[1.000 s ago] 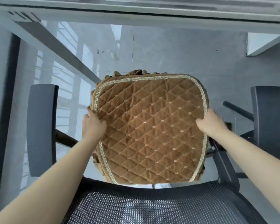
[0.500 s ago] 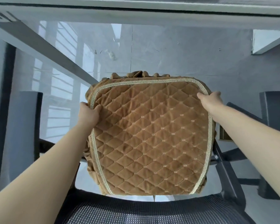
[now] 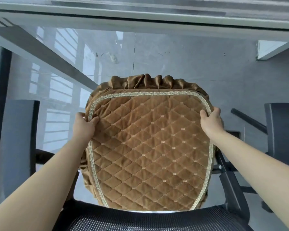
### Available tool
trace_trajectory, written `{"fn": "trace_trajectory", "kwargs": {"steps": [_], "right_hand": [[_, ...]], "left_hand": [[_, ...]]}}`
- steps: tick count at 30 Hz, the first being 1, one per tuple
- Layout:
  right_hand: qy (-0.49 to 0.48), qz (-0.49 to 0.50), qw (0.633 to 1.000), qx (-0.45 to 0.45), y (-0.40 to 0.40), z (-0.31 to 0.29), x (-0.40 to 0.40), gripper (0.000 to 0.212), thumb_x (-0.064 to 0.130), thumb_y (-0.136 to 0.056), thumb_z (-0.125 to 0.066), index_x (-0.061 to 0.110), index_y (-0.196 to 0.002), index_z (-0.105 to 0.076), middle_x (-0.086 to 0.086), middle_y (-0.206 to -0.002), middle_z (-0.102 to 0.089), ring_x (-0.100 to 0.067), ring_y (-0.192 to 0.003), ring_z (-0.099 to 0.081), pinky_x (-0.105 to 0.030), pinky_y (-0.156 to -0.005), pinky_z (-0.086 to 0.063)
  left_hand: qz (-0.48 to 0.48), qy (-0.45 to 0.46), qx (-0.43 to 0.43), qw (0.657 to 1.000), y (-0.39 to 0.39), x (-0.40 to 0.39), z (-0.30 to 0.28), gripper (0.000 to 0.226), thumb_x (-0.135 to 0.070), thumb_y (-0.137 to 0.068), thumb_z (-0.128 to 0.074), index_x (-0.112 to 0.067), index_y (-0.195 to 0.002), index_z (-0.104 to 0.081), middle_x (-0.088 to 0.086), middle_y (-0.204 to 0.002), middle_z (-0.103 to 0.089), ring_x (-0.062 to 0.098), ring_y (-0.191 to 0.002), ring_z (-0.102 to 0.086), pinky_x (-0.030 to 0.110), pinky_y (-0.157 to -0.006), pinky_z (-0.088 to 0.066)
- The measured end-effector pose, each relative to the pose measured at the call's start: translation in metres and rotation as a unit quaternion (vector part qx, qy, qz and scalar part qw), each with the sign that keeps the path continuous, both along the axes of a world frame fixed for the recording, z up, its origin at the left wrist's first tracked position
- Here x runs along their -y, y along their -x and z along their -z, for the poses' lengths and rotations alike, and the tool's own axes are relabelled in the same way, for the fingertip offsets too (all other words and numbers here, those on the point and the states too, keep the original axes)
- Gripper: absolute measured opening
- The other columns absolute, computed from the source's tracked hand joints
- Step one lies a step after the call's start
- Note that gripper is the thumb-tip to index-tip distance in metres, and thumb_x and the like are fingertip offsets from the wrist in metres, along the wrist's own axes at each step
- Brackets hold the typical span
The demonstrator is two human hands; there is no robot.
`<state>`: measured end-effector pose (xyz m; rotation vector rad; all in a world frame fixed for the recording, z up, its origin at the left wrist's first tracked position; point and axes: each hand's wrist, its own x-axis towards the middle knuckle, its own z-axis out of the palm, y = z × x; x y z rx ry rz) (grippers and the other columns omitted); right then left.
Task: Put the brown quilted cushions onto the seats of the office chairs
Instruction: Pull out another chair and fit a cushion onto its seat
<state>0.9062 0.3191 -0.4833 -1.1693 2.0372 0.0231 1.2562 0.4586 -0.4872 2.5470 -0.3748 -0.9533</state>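
Cushion gripped at upper corners, both hands outstretched.

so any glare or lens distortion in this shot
Head view: window reflections glare off the glossy floor at left; wide-angle bending curves the desk edge and stretches the forearms; the cushion, left hand and right hand stay sharp.

cam: 1 only, head-worn, wide-angle
facing: fwd + steeply down, over chair backrest
range: close, arm's length to cushion
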Motion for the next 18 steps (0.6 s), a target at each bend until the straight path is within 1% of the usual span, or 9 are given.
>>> {"fn": "trace_trajectory", "kwargs": {"steps": [1, 3, 7, 10, 12, 15, 17, 18], "right_hand": [[0.01, -0.003, 1.0, -0.002, 0.0, 0.001, 0.002, 0.05, 0.035, -0.1, -0.04, 0.01, -0.141, -0.027, -0.02, -0.136, -0.046, -0.039, -0.119, -0.049, -0.043, -0.09, -0.042], [0.031, -0.004, 0.999, -0.005, 0.0, 0.005, 0.008, 0.048, 0.034, -0.099, -0.043, 0.01, -0.139, -0.031, -0.018, -0.132, -0.049, -0.038, -0.115, -0.051, -0.042, -0.088, -0.042], [0.058, 0.004, 0.998, -0.004, -0.004, 0.011, 0.016, 0.047, 0.033, -0.098, -0.047, 0.011, -0.137, -0.036, -0.016, -0.134, -0.05, -0.037, -0.119, -0.05, -0.044, -0.096, -0.041], [0.075, 0.008, 0.997, -0.004, -0.004, 0.012, 0.015, 0.043, 0.033, -0.099, -0.044, 0.011, -0.135, -0.038, -0.017, -0.13, -0.054, -0.037, -0.115, -0.053, -0.043, -0.091, -0.043], [0.079, 0.002, 0.997, -0.007, -0.004, 0.011, 0.013, 0.041, 0.032, -0.1, -0.042, 0.01, -0.134, -0.037, -0.018, -0.128, -0.055, -0.038, -0.112, -0.055, -0.041, -0.087, -0.044], [0.064, -0.041, 0.997, -0.012, -0.004, 0.008, 0.008, 0.049, 0.032, -0.1, -0.042, 0.01, -0.141, -0.03, -0.02, -0.133, -0.051, -0.039, -0.118, -0.051, -0.043, -0.092, -0.043], [0.054, -0.061, 0.997, -0.008, -0.001, 0.006, 0.006, 0.053, 0.033, -0.099, -0.043, 0.01, -0.144, -0.026, -0.02, -0.136, -0.048, -0.04, -0.12, -0.05, -0.044, -0.095, -0.042], [0.048, -0.062, 0.997, -0.004, 0.0, 0.007, 0.006, 0.053, 0.034, -0.099, -0.043, 0.011, -0.144, -0.025, -0.02, -0.136, -0.048, -0.039, -0.12, -0.05, -0.045, -0.096, -0.042]], "left_hand": [[-0.007, 0.009, -0.007, 1.0, -0.001, 0.0, 0.001, 0.051, -0.026, -0.088, -0.07, -0.006, -0.128, -0.046, 0.019, -0.123, -0.061, 0.032, -0.103, -0.059, 0.036, -0.082, -0.046], [-0.024, 0.026, -0.025, 0.999, -0.002, 0.0, 0.003, 0.049, -0.026, -0.087, -0.071, -0.008, -0.125, -0.047, 0.018, -0.12, -0.062, 0.03, -0.099, -0.061, 0.043, -0.088, -0.051], [-0.015, 0.03, -0.029, 0.999, -0.008, 0.0, 0.004, 0.048, -0.03, -0.085, -0.073, -0.012, -0.123, -0.048, 0.015, -0.118, -0.063, 0.033, -0.101, -0.063, 0.049, -0.091, -0.052], [-0.009, 0.034, -0.018, 0.999, -0.011, 0.001, 0.008, 0.05, -0.031, -0.086, -0.072, -0.013, -0.125, -0.047, 0.013, -0.121, -0.062, 0.033, -0.104, -0.062, 0.045, -0.09, -0.052], [0.005, 0.024, -0.005, 1.0, -0.012, 0.003, 0.01, 0.05, -0.031, -0.088, -0.07, -0.012, -0.128, -0.046, 0.013, -0.122, -0.061, 0.032, -0.104, -0.061, 0.04, -0.085, -0.05], [0.013, 0.023, 0.005, 1.0, -0.013, 0.002, 0.011, 0.048, -0.029, -0.091, -0.066, -0.01, -0.13, -0.046, 0.013, -0.121, -0.061, 0.029, -0.098, -0.059, 0.036, -0.08, -0.047], [0.027, 0.022, 0.009, 0.999, -0.012, 0.001, 0.012, 0.046, -0.03, -0.092, -0.064, -0.01, -0.129, -0.048, 0.014, -0.121, -0.062, 0.031, -0.102, -0.06, 0.04, -0.086, -0.049], [0.043, 0.016, 0.011, 0.999, -0.011, 0.0, 0.013, 0.042, -0.031, -0.093, -0.062, -0.008, -0.127, -0.05, 0.015, -0.118, -0.062, 0.033, -0.104, -0.06, 0.041, -0.088, -0.049]]}}
